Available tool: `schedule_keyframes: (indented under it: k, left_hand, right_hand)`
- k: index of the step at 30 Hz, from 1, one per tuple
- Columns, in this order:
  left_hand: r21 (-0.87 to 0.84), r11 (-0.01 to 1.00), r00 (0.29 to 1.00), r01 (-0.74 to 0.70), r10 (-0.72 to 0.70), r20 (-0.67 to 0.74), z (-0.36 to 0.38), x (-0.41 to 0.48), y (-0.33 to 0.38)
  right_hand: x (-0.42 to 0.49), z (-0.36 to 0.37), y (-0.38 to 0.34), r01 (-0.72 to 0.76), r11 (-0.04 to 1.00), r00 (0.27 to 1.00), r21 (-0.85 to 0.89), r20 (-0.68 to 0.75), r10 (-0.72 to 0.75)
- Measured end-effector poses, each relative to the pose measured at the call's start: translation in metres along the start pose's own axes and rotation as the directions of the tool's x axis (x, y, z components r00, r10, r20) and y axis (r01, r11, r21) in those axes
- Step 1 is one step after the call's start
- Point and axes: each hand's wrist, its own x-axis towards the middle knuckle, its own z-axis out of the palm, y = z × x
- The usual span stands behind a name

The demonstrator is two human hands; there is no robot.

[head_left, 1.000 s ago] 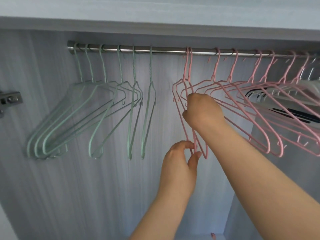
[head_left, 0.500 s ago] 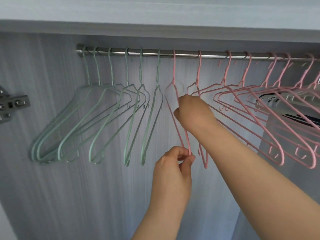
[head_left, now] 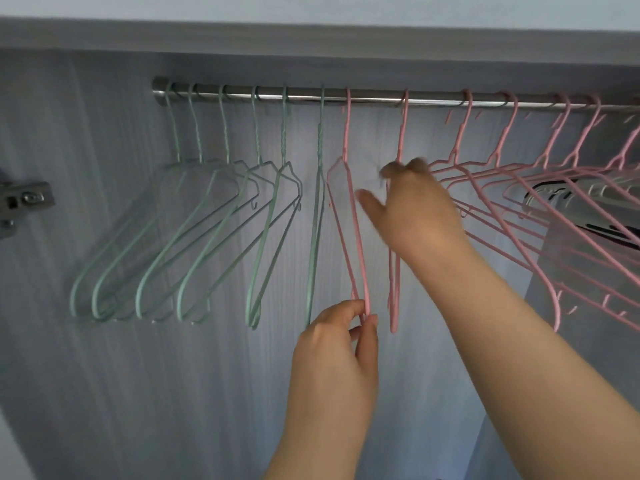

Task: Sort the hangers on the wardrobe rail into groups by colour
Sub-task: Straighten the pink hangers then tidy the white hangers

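A metal wardrobe rail (head_left: pixel 304 97) runs across the top. Several mint green hangers (head_left: pixel 194 237) hang on its left part, several pink hangers (head_left: pixel 512 188) on its right part. The leftmost pink hanger (head_left: pixel 348 209) hangs just right of the last green one. My left hand (head_left: pixel 341 344) pinches its bottom end between thumb and fingers. My right hand (head_left: pixel 412 209) is blurred, fingers spread, in front of the second pink hanger (head_left: pixel 401 133); it grips nothing.
The grey wood-grain back panel (head_left: pixel 138 375) lies behind the hangers. A metal door hinge (head_left: pixel 24 202) sits on the left wall. A grey and black object (head_left: pixel 581 202) shows behind the pink hangers at the right.
The two left pink hangers have spread apart along the rail, the first sliding left toward the green group. My right hand has let go and opened. My left hand keeps its pinch.
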Motion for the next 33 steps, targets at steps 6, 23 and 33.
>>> schedule_keyframes:
  k: [6,23,33]
  left_hand:
    - [0.127,0.980,0.967,-0.154,0.176,-0.184,0.005,-0.017,0.015]
    - [0.016,0.996,0.989,-0.086,0.088,-0.122,0.021,-0.007,0.036]
    - [0.029,0.999,0.985,-0.046,0.050,-0.165,0.020,-0.004,0.034]
  right_hand:
    - [0.000,-0.005,0.031,-0.342,0.918,0.902,0.200,0.345,0.261]
    - [-0.012,0.015,0.022,-0.230,0.551,0.973,0.802,0.184,0.138]
    - [-0.005,0.026,0.019,-0.202,0.610,0.978,0.766,0.186,0.090]
